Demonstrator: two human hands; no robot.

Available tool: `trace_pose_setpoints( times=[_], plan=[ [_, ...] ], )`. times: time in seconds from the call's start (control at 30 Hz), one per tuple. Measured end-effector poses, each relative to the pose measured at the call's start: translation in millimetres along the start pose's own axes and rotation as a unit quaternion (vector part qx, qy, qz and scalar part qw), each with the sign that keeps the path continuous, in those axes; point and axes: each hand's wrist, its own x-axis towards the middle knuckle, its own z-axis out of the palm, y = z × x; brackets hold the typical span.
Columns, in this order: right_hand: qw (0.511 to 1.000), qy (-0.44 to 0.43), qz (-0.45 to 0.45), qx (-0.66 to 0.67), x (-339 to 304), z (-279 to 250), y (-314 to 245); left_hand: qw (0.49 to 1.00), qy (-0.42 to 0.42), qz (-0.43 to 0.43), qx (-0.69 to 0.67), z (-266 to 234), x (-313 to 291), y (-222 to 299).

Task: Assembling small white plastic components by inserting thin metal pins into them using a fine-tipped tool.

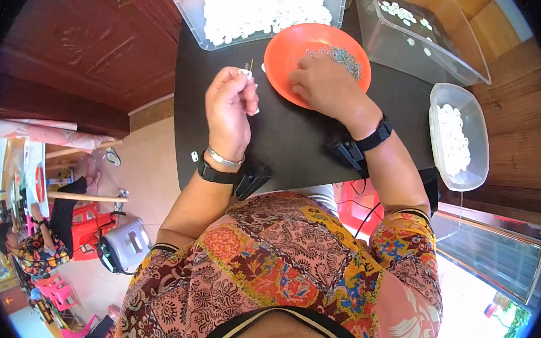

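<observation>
My left hand (230,105) is raised over the dark table, its thumb and fingers closed on a small white plastic piece (245,73). A thin metal pin (251,64) stands up from that piece. Reaching into the orange bowl (278,58), my right hand (331,88) has its fingers bent together; whether anything is between them is hidden. A heap of small grey metal pins (347,61) lies at the bowl's far right, beside the right hand. Another loose white piece (195,157) rests on the table by my left wrist.
Behind the bowl stands a clear bin (196,20) full of white pieces. A second clear bin (412,59) at the back right holds a few. On the right is a translucent tub (438,96) of white pieces. A person (39,240) sits far left.
</observation>
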Motion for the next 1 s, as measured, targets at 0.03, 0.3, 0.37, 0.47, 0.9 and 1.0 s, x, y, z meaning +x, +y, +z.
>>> trace_pose_setpoints(
  times=[0.03, 0.3, 0.37, 0.47, 0.9, 1.0],
  plan=[
    [1.0, -0.001, -0.001, 0.001, 0, 0, -2, 0.999, 0.015, 0.021, -0.032, -3, 2, 2],
    [0.997, -0.008, 0.046, -0.058, -2, -5, -3, 0.988, 0.087, 0.05, -0.12, -13, 9, 5],
    [0.997, -0.002, 0.042, -0.063, -1, -4, -1, 0.988, 0.084, 0.048, -0.119, -14, 9, 6],
    [0.996, 0.022, 0.052, -0.067, 0, -6, 3, 0.988, 0.08, 0.053, -0.12, -12, 7, 8],
    [0.995, 0.093, -0.015, 0.012, 14, -35, -23, 0.974, -0.002, 0.131, -0.185, -1, -10, 68],
    [0.997, 0.053, -0.051, -0.031, 35, -39, -35, 0.966, 0.014, 0.141, -0.216, -13, 7, 69]
  ],
)
